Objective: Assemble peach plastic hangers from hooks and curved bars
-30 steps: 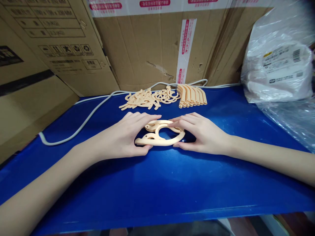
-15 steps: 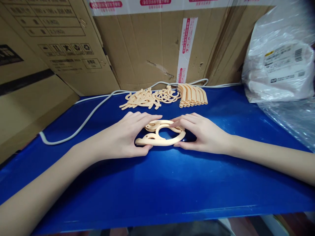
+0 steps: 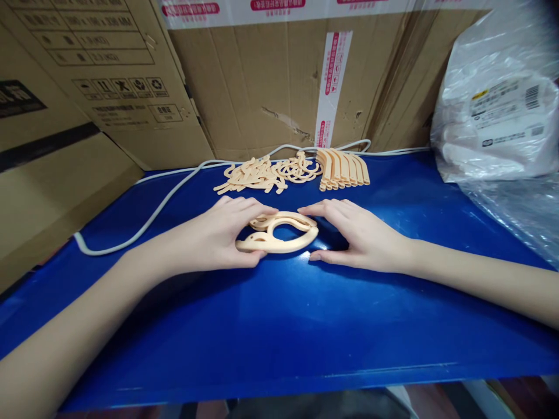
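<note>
A beige plastic folding hanger (image 3: 286, 245), folded into a rounded loop with an opening in its middle, is held low over the blue tabletop. My left hand (image 3: 227, 234) grips its left end, with the thumb on the near side and the fingers over the far side. To the right, my right hand (image 3: 356, 235) is open, thumb and fingers spread around the hanger's right end. A gap shows between the right thumb and the hanger; the fingertips are close to its far edge, and I cannot tell whether they touch it.
Behind my hands lie a pile of flat beige pieces (image 3: 253, 176), some curved hook pieces (image 3: 301, 169) and a row of curved hanger arms (image 3: 345, 169). A white cable (image 3: 152, 218) runs along the back. Cardboard boxes (image 3: 262, 87) stand behind, and a plastic-wrapped package (image 3: 502, 122) sits at right.
My right hand has let go of the hanger's right end and its fingers have opened. The hanger has shifted slightly left in my left hand.
</note>
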